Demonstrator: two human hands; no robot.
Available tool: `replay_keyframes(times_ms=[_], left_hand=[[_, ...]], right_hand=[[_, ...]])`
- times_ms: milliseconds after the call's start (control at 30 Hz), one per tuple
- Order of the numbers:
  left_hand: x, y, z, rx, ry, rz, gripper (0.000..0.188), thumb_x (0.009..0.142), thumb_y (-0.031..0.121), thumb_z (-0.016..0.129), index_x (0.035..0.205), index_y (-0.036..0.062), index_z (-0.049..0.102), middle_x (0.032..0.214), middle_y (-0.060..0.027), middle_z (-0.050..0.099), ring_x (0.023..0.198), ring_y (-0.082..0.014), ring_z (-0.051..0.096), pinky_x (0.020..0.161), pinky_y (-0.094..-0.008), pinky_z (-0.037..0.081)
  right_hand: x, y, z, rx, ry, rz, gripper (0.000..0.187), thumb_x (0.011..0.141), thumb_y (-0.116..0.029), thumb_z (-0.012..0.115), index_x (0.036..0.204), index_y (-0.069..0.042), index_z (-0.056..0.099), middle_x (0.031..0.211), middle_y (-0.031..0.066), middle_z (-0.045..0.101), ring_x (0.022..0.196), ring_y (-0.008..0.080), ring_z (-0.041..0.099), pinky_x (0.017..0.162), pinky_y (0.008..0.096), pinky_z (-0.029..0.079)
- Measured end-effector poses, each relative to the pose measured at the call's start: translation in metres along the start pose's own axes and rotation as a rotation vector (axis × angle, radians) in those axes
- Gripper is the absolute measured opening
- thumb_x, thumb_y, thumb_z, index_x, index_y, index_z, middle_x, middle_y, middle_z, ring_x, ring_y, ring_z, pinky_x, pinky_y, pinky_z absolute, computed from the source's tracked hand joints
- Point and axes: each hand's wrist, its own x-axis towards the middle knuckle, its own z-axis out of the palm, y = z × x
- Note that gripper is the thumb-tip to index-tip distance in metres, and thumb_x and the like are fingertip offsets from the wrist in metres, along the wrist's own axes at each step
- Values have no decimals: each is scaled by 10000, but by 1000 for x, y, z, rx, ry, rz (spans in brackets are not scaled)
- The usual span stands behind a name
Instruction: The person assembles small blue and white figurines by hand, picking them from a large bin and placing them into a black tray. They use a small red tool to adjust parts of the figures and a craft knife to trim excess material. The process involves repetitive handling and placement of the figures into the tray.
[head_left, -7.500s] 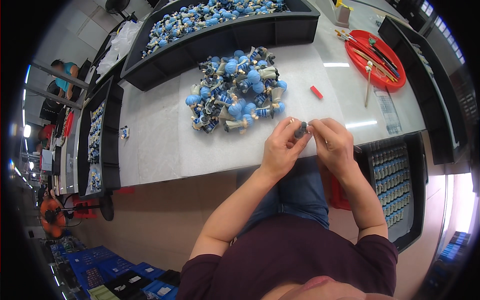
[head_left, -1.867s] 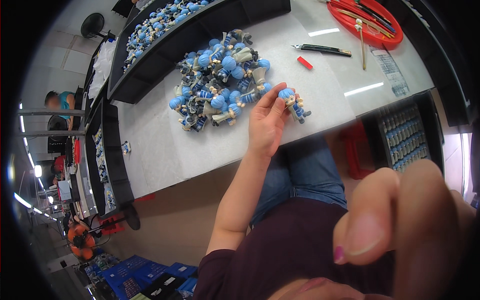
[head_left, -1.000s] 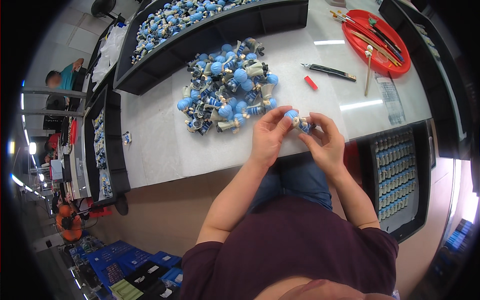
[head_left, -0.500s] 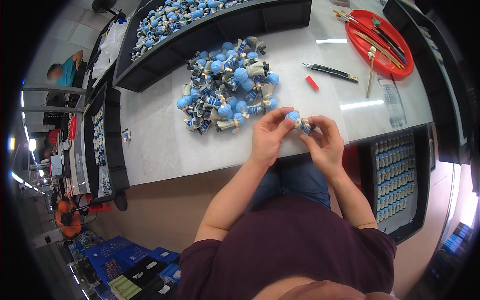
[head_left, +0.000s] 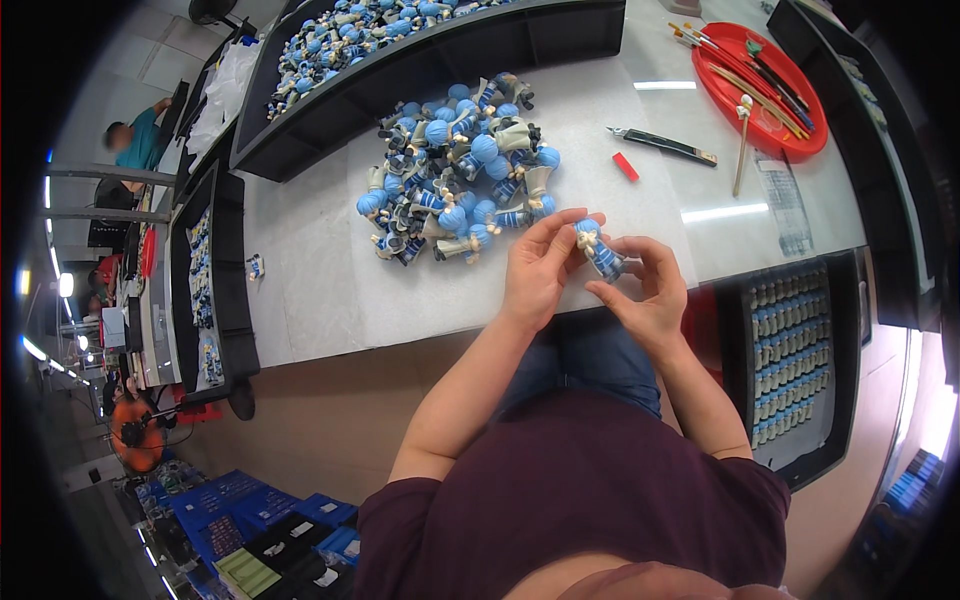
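Note:
Between my two hands, in front of my lap, is a small figurine (head_left: 603,258) with blue hair and a blue-and-white striped body. My left hand (head_left: 538,272) pinches it at the head end with thumb and fingers. My right hand (head_left: 652,296) curls round its lower end, thumb below and fingers at the far side. The figurine's face side is partly turned up. Just beyond my left hand lies a loose heap of similar figurines (head_left: 484,150) with blue hair and grey capes, tumbled on a white sheet (head_left: 312,270).
A large black bin (head_left: 480,55) of figurines stands behind the heap. Further right lie a craft knife (head_left: 665,146), a red block (head_left: 625,167) and a red tray (head_left: 718,92) with brushes. Black trays flank me, one with figurines in rows (head_left: 790,350). A person (head_left: 142,142) sits far left.
The figurine has turned in my fingers, so more of its striped body shows. My right thumb has shifted slightly left and down.

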Motion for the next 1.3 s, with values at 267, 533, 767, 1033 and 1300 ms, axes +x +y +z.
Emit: replay_keyframes(times_ms=[267,533,767,1033,1300], left_hand=[[1,-1,-3,13,14,-26,288,947,163,467,1173,-9,511,1165,-197,559,1010,-243,591,837,-374,521],[0,-1,-1,70,66,9,285,944,174,480,1159,-8,526,1145,-175,572,1004,-221,590,875,-361,493],[-2,-2,-3,-15,30,26,298,928,142,509,1193,5,531,1148,-122,574,1059,-200,554,928,-370,446],[-2,-6,-5,13,-6,99,304,900,105,552,1192,24,544,1080,-87,608,1006,-176,570,900,-370,459],[-1,-9,-10,17,15,87,303,867,80,597,1166,37,571,1020,-50,624,937,-136,578,818,-305,473]], right_hand=[[0,-3,2,-127,20,-77,565,613,-143,838,1073,-23,532,1013,72,639,799,124,598,646,245,482],[1,-5,1,-65,31,-5,456,714,-118,772,1080,-2,527,1002,92,638,840,132,608,684,245,500],[4,-4,-3,-2,4,177,333,828,-89,660,1104,28,515,979,123,630,895,164,618,756,272,512],[10,-9,-9,-41,-123,305,277,900,-170,578,1096,22,541,874,103,620,766,121,578,667,241,475],[11,-11,-11,-72,-168,325,328,955,-255,472,1127,20,522,821,87,609,724,113,557,648,246,465]])
